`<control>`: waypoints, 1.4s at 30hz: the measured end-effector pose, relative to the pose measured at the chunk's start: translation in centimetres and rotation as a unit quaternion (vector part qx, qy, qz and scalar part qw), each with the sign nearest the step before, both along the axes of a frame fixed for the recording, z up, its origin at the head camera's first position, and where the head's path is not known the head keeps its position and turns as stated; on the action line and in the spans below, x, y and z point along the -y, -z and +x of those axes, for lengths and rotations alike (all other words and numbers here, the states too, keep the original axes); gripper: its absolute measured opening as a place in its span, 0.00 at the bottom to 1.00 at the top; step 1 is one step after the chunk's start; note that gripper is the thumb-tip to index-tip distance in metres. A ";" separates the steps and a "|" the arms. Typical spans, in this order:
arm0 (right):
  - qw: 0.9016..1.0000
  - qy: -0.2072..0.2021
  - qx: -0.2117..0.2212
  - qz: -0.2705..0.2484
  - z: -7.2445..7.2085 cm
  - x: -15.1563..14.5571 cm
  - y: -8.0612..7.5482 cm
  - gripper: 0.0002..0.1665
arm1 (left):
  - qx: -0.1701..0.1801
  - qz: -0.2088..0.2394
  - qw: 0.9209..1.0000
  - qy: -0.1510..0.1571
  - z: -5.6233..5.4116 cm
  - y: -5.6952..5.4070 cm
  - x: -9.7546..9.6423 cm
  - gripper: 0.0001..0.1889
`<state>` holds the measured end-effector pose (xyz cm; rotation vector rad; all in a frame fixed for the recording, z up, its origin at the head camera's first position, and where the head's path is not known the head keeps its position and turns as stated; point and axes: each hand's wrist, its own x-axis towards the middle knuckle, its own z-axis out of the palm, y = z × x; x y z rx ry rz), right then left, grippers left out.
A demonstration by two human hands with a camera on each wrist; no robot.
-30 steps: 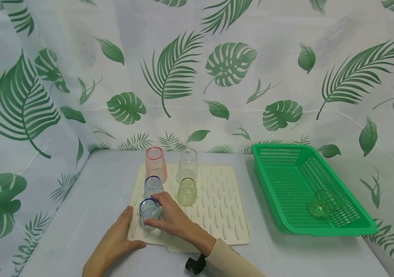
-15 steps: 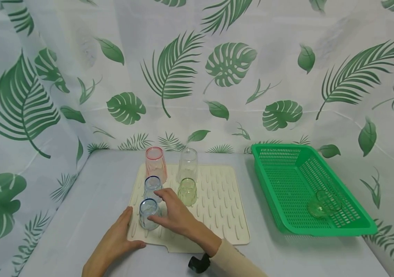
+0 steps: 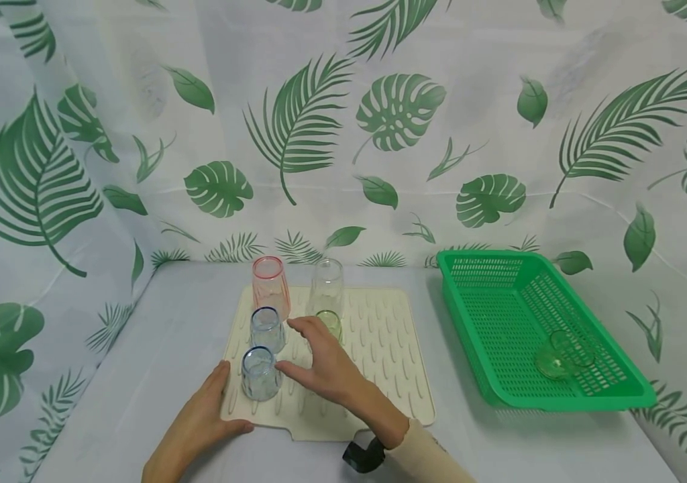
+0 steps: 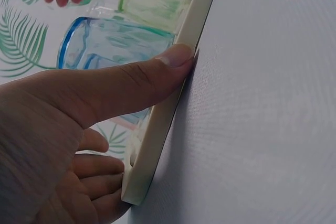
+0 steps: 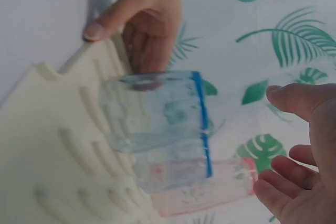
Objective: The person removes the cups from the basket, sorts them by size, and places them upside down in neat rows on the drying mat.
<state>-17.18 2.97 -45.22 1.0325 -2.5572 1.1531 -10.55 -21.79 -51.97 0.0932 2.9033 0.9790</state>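
Observation:
My left hand steadies the near left corner of a cream ridged drying mat, its thumb on the front edge and its fingers along the left side. My right hand is spread and holds nothing, just right of a short blue-rimmed glass. A second blue-rimmed glass stands behind that one, and a taller red-rimmed glass behind both. In the neighbouring row, a green glass is partly hidden by my right hand, with a tall clear glass behind it.
To the right of the mat stands a green perforated basket, with a green-tinted glass lying in it. A leaf-printed cloth hangs behind and at the sides of the white table.
My right hand has let go of the nearest blue-rimmed glass and drawn back to the right, now covering part of the green glass. The left hand stays at the mat's corner.

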 end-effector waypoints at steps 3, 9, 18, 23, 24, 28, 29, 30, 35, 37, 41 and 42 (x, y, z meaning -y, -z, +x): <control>1.000 0.009 0.000 -0.008 0.0 -0.7 -0.6 0.39 | 0.008 -0.001 1.000 -0.002 -0.1 -0.1 -0.1 0.66; 0.999 0.028 0.003 -0.018 0.1 -2.1 -1.7 0.38 | 0.026 -0.001 1.000 -0.009 -0.1 -0.1 -0.2 0.66; 0.999 0.035 -0.029 -0.030 -0.1 -3.7 -2.5 0.35 | 0.042 -0.014 0.999 -0.014 -0.1 0.0 -0.4 0.68; 0.997 0.042 -0.056 -0.037 -0.3 -4.5 -2.8 0.34 | 0.035 -0.018 0.999 -0.012 0.0 0.0 -0.3 0.67; 0.997 0.044 -0.059 -0.038 -0.3 -4.6 -2.8 0.34 | 0.035 -0.018 0.999 -0.013 0.0 -0.1 -0.3 0.67; 0.996 0.048 -0.065 -0.043 -0.4 -5.1 -3.0 0.33 | 0.032 -0.019 0.999 -0.014 0.0 -0.1 -0.3 0.67; 0.996 0.049 -0.063 -0.045 -0.4 -5.2 -3.1 0.33 | 0.033 -0.019 0.999 -0.014 0.0 0.0 -0.3 0.67; 0.996 0.050 -0.065 -0.045 -0.4 -5.3 -3.2 0.33 | 0.033 -0.021 0.999 -0.013 0.0 0.0 -0.3 0.67; 0.994 0.055 -0.079 -0.053 -0.6 -6.1 -3.6 0.32 | 0.031 -0.022 0.999 -0.015 0.0 0.1 -0.3 0.66; 0.993 0.058 -0.085 -0.055 -0.8 -6.4 -3.7 0.32 | 0.028 -0.023 0.999 -0.013 0.0 0.1 -0.3 0.66; 0.992 0.063 -0.087 -0.063 -1.1 -7.0 -3.9 0.31 | 0.022 -0.022 0.999 -0.011 0.0 0.1 -0.2 0.65; 0.992 0.065 -0.086 -0.065 -1.2 -7.2 -3.9 0.31 | 0.020 -0.023 0.999 -0.010 0.0 0.1 -0.2 0.65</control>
